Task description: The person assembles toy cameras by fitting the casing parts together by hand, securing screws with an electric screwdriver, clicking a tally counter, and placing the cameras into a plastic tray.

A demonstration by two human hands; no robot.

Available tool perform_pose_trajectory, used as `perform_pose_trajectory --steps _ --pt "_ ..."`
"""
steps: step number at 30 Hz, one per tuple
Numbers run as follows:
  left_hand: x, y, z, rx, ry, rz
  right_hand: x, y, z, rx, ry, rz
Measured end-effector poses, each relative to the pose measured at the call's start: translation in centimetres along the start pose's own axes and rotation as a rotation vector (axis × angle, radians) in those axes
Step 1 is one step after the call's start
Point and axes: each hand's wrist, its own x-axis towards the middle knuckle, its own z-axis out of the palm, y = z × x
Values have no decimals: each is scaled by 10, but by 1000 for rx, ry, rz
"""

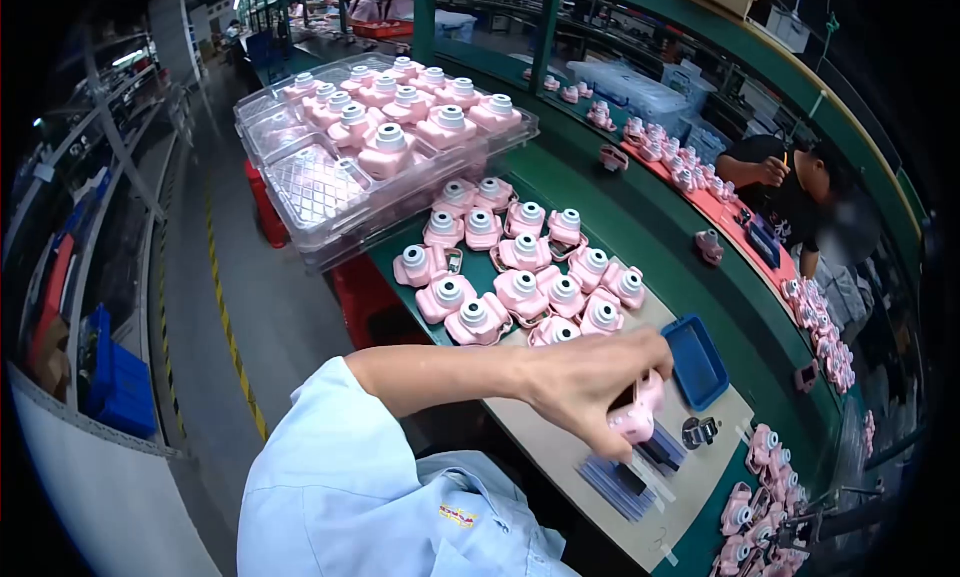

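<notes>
The left hand point(580, 382) grips a pink camera point(636, 417) beside the blue tray point(699, 364); the right hand is out of view.

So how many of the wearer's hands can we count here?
1: the left hand, around a pink housing above the tan board, near the blue tray. The right hand cannot be seen; it may be hidden.

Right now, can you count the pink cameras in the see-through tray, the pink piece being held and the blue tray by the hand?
Pink cameras in the see-through tray: 13
Pink piece in the left hand: 1
Blue tray: 1
Total: 15
</notes>
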Motion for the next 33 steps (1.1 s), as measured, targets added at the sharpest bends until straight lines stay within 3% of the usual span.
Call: perform_pose_trajectory --steps 2,3,4,6,7,9,12,13,16,24,29,33 --pt "-19 8 -33 -54 41 -53 -33 2 25 -116 -361 347" --pt "-28 11 -49 -94 175 -47 -52 8 32 -178 -606 564" --pt "-38 14 -66 -135 311 -41 -57 12 53 -209 -688 630" --pt "-55 24 -101 -245 530 -59 -77 25 74 -275 -753 633" --pt "-61 17 -120 -138 682 105 -87 34 83 -361 -815 644" --pt "-91 22 -159 -291 835 8 -100 50 95 -545 -934 666" --pt "-133 24 -201 -103 1149 -28 -112 66 102 -585 -1024 693" --pt "-145 24 -213 -101 1150 -31 -115 71 103 -611 -1067 711" --pt "-177 17 -247 229 1405 -292 -118 83 103 -619 -1130 737" --pt "-209 -11 -305 392 1742 -377 -119 91 105 -658 -1225 706" --pt "-217 -17 -336 266 1712 -588 -114 83 108 -725 -1228 743" --pt "-239 -45 -365 336 1707 -623 -111 87 105 -691 -1238 754"
